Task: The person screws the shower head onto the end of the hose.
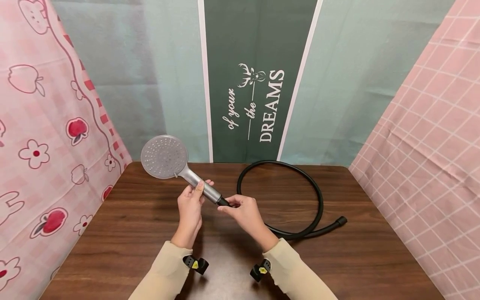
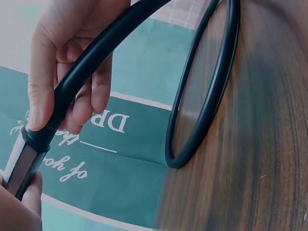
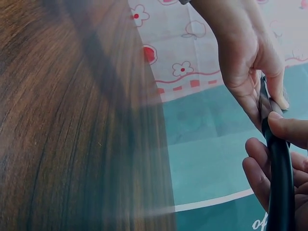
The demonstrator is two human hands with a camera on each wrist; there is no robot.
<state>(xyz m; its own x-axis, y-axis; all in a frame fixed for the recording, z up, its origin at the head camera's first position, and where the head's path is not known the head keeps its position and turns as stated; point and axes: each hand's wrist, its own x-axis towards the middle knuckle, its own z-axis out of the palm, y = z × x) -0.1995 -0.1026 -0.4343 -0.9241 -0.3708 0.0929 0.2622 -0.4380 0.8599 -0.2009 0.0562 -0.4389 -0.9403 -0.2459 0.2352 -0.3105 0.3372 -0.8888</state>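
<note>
A silver-grey shower head (image 1: 165,156) with a round nozzle face is held up over the table's far left part. My left hand (image 1: 191,208) grips its handle (image 1: 211,193), thumb on top. At the handle's lower end, my right hand (image 1: 243,210) pinches the end of a black shower hose (image 1: 318,200) between thumb and fingers. In the left wrist view the hose's collar (image 2: 37,138) meets the handle's end. The right wrist view shows the hose (image 3: 280,178) running in line with the handle, partly hidden by the fingers.
The rest of the hose loops over the wooden table (image 1: 123,250), its free end (image 1: 341,221) lying to the right. A blue-green cloth (image 1: 172,83) hangs behind the table. Pink patterned cloths stand at the left (image 1: 37,125) and right (image 1: 423,146).
</note>
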